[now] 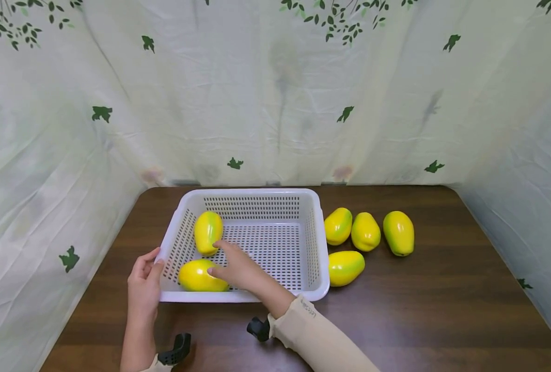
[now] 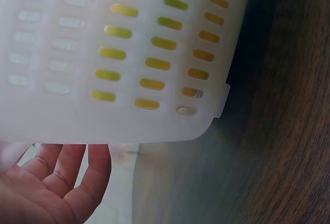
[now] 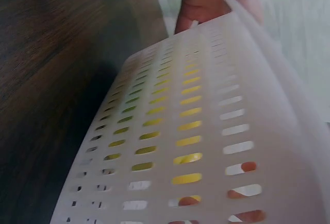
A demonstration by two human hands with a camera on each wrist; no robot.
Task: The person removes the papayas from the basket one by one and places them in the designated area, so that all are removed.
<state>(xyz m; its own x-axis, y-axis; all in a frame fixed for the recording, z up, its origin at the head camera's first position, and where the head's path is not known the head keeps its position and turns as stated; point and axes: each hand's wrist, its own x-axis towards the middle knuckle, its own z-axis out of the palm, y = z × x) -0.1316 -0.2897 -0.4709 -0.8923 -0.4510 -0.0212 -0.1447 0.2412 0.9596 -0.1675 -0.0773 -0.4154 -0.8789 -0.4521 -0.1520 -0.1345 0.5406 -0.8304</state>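
Note:
A white perforated basket stands on a dark wooden table. Two yellow-green fruits lie inside it, one upright at the left and one on its side at the near left. My right hand reaches into the basket with fairly straight fingers and touches the near fruit. My left hand rests against the basket's near-left corner. In the left wrist view its fingers lie relaxed just below the basket wall. The right wrist view shows the wall close up, yellow visible through its slots.
Several more yellow-green fruits lie on the table right of the basket: three in a row and one nearer. A leaf-printed cloth closes in the table at the back and both sides. Black wrist mounts sit near the front edge.

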